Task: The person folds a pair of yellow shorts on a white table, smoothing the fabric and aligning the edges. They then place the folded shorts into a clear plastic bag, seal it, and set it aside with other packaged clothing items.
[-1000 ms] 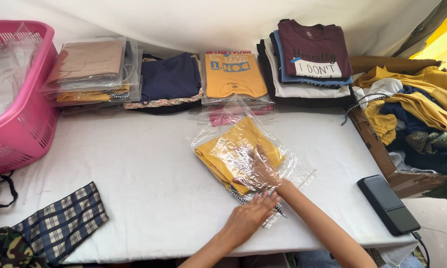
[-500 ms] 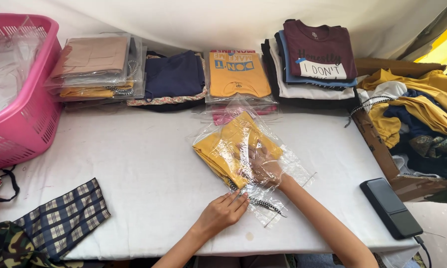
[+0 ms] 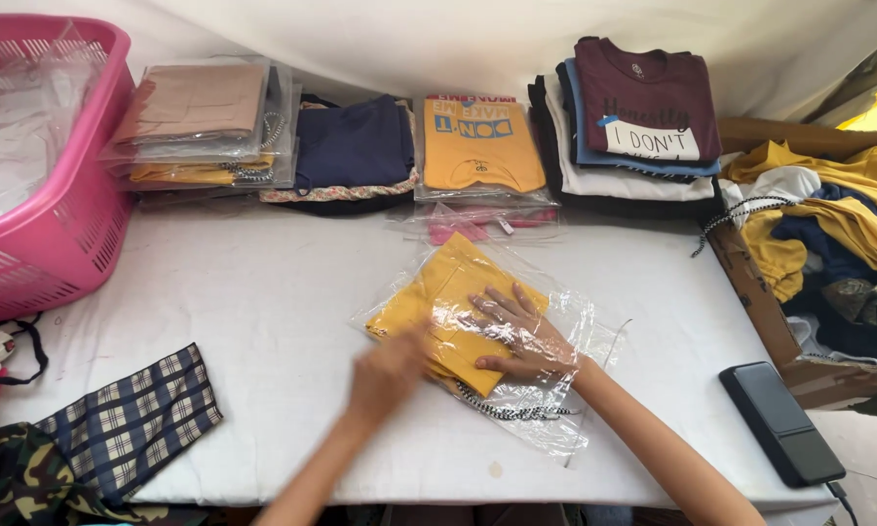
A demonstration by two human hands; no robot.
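A white cloth-covered table (image 3: 263, 292) spans the view. At its left edge stands a pink slatted plastic basket (image 3: 58, 244); along the back lie stacks of folded shirts, among them a maroon one (image 3: 643, 97) on top of 1 pile and a bagged orange one (image 3: 482, 146). A blue checked cloth (image 3: 132, 419) lies at the near left, a flat black box (image 3: 778, 424) at the near right. Near the middle rests a folded yellow garment inside a clear plastic bag (image 3: 438, 307). The right hand (image 3: 516, 331) is inside the bag, fingers spread flat on the garment, gripping nothing. The left hand (image 3: 388, 375), blurred, touches the bag's near edge; whether it grips cannot be told.
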